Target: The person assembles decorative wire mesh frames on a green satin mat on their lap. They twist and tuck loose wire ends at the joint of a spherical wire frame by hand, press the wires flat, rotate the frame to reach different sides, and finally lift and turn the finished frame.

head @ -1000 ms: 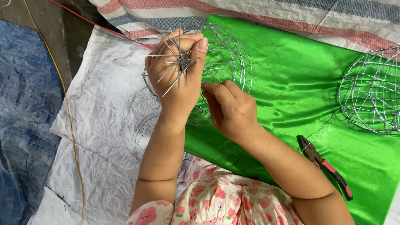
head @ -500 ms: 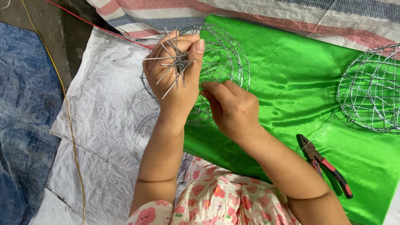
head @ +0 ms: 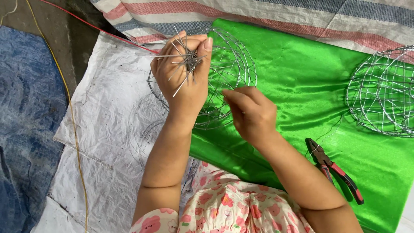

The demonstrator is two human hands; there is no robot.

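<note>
My left hand (head: 183,77) is closed around a bundle of short metal wires (head: 186,62), fingers and thumb clamped on the knot where the stiff ends splay out in every direction. That bundle sits at the near rim of a round wire frame (head: 228,82), a dome of thin silver hoops lying half on the white plastic sheet (head: 103,129) and half on the shiny green cloth (head: 302,86). My right hand (head: 252,114) hovers just beside the frame's lower edge, fingertips drawn together in a pinch; whether a fine strand lies between them I cannot tell, it is too thin to see. A second wire frame (head: 384,92) rests well apart at the far right of the cloth. Red-handled pliers (head: 334,168) lie on the green cloth near my right forearm, untouched. A striped woven sack (head: 280,17) borders the cloth above.
</note>
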